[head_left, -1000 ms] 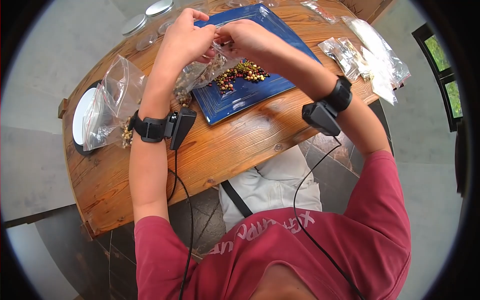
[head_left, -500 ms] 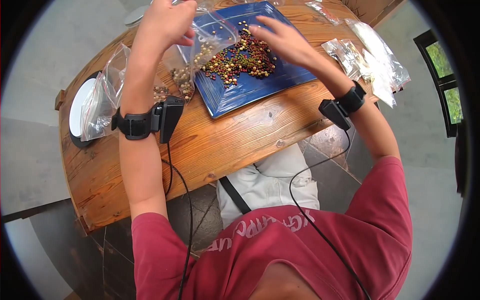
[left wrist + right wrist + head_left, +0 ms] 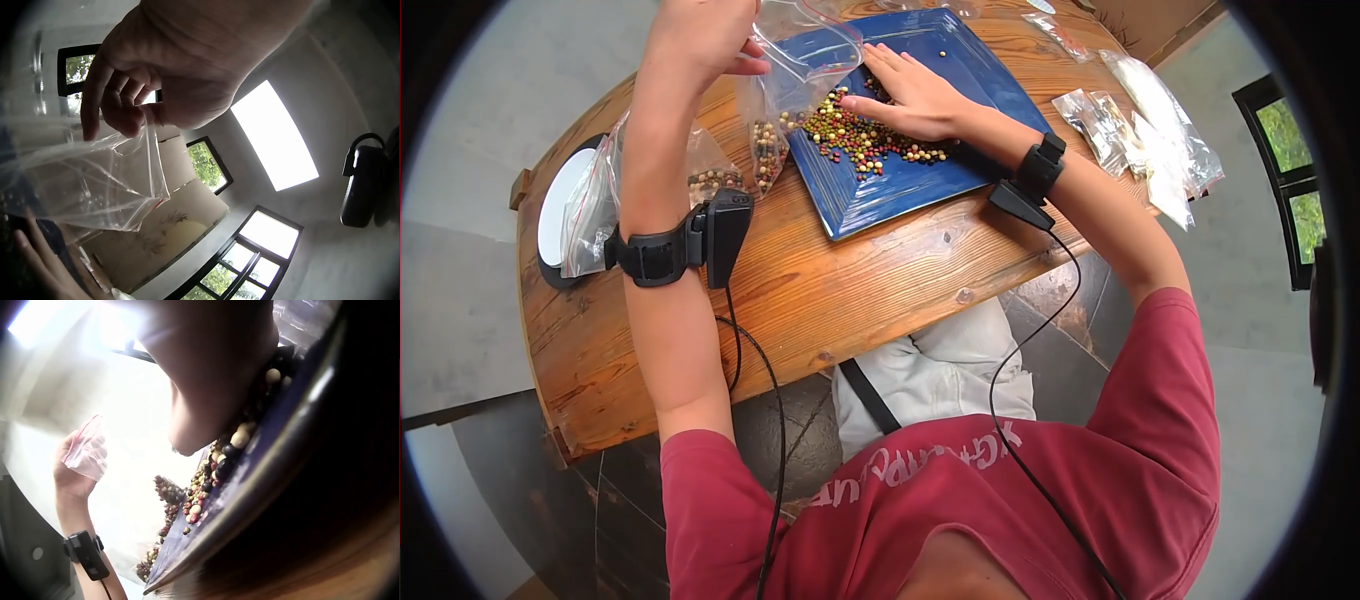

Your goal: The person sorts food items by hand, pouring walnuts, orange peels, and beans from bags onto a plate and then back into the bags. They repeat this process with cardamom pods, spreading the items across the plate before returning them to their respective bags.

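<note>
My left hand (image 3: 705,45) pinches the rim of a clear zip bag (image 3: 94,181) between thumb and fingers, and its mouth hangs open. Mixed beans (image 3: 767,150) lie in the bag's lower corner, at the left edge of a square blue plate (image 3: 840,205). A pile of small round mixed beans (image 3: 862,150), green, red, black and cream, spreads over the plate's near left part. My right hand (image 3: 920,100) is laid over the pile with straight fingers, thumb apart and palm down. In the right wrist view, beans lie right under that hand.
A second clear bag (image 3: 605,215) with beans stands at the left by a white round disc (image 3: 563,205). Flat plastic packets (image 3: 1090,125) and a bag with white contents (image 3: 1150,95) lie at the right. The wooden table's (image 3: 890,270) near edge is in front of me.
My right hand has left the bag's mouth and come down over the pile. The left hand has drawn the bag left and back. More of the beans on the plate now show.
</note>
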`<state>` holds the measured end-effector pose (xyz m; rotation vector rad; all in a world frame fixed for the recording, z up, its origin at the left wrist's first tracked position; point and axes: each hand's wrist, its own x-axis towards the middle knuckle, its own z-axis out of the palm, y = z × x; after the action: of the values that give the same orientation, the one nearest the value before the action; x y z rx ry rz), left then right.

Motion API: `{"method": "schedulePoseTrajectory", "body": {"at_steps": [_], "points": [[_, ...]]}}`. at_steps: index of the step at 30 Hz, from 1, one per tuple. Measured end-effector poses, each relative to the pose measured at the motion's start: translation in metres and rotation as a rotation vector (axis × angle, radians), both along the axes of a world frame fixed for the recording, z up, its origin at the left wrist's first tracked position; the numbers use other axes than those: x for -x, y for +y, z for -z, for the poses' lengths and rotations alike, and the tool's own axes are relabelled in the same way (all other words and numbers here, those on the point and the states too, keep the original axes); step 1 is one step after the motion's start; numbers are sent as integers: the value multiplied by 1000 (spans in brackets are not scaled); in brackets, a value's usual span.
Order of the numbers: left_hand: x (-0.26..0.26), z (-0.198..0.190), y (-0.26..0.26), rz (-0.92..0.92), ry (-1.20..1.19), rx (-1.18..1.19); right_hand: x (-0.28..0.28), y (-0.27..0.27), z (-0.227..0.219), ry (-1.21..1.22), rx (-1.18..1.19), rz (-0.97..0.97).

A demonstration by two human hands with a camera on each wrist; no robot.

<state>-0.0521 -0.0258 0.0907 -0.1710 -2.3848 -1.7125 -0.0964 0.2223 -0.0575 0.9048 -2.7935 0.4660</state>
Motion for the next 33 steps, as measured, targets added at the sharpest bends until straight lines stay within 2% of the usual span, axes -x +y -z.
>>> {"method": "schedulePoseTrajectory", "body": {"at_steps": [3,4,6,7,11,15,19,28,33], "points": [[-10,-4,1,19,59,-2,9,-7,-2,43,113,-4],[-7,-3,-1,4,40,-7,17,-5,-7,-19,47,34],[0,-3,-4,-23,6,-14,54,4,10,-62,-24,44],[-3,-4,-4,-17,23,-20,64,8,28,31,-8,40],[-9,-11,-4,-33,45,-49,48,-13,16,18,-28,-159],[-7,-11,-7,-68,32,-26,44,-27,2,-76,-64,-257],[2,-8,-12,-93,6,-23,31,-39,-8,-56,-88,-394],[1,-7,-10,-80,9,-19,1,-30,-22,-83,-199,-464],[2,-8,-13,-80,12,-19,-12,-24,-29,14,-205,-478]]}}
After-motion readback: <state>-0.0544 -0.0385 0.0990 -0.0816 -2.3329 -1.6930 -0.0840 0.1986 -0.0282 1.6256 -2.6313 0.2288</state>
